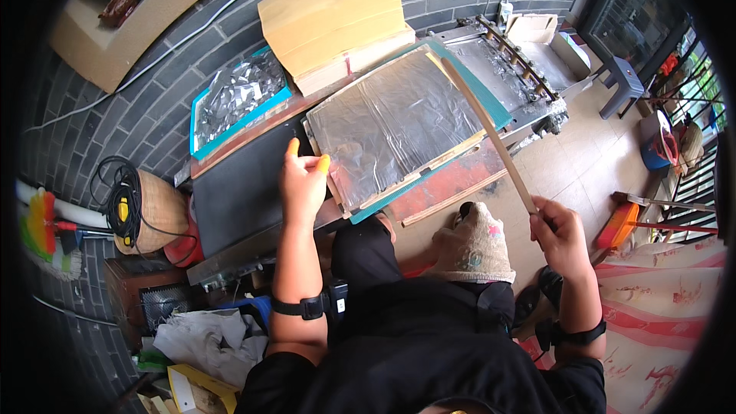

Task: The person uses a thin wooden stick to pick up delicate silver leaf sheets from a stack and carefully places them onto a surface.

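My right hand (559,236) grips the near end of a long, thin wooden strip (489,126). The strip slants up and left, and its far end lies over the upper right corner of a flat stack covered by a clear, wrinkled plastic film (397,121). My left hand (305,181), with yellow covers on two fingertips, is at the left edge of that stack; whether it pinches the film cannot be told. Under the stack lies a green ribbed mat (477,89). A black board (247,190) lies to the left.
A blue-edged tray (198,146) holds silvery scraps. Behind the film stands a thick stack of yellow paper (333,17). At right are a metal frame with a bar (517,60) and a grey stool (624,83). A cord coil (121,201) hangs on a basket at left.
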{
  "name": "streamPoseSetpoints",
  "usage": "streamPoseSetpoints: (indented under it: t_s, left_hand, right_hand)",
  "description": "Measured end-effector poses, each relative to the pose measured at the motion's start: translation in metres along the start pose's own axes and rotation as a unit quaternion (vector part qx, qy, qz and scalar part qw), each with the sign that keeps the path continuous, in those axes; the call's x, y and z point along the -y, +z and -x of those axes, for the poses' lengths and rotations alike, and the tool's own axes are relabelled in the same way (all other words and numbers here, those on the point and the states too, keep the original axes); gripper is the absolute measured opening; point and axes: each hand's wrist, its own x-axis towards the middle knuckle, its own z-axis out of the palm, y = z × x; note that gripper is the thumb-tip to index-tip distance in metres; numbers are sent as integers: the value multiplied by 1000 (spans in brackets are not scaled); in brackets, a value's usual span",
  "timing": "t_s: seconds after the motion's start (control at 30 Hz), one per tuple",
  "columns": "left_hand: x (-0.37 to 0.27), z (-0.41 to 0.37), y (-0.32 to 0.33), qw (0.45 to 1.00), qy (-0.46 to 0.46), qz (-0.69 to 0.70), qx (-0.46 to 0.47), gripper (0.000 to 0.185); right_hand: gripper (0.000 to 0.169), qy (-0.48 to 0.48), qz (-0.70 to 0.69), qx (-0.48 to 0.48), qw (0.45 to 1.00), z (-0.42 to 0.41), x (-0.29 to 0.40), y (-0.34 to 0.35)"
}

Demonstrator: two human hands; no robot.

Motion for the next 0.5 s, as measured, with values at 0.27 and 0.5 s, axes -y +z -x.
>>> streamPoseSetpoints:
  t_s: [0.27, 0.5]
  left_hand:
    - [-22, 28, 36, 926, 362, -105, 19, 77]
    - [-40, 50, 54, 881, 429, -148, 130, 69]
  right_hand:
    - [28, -1, 35, 5, 999, 28, -12, -10]
    - [27, 27, 17, -9, 999, 33, -18, -17]
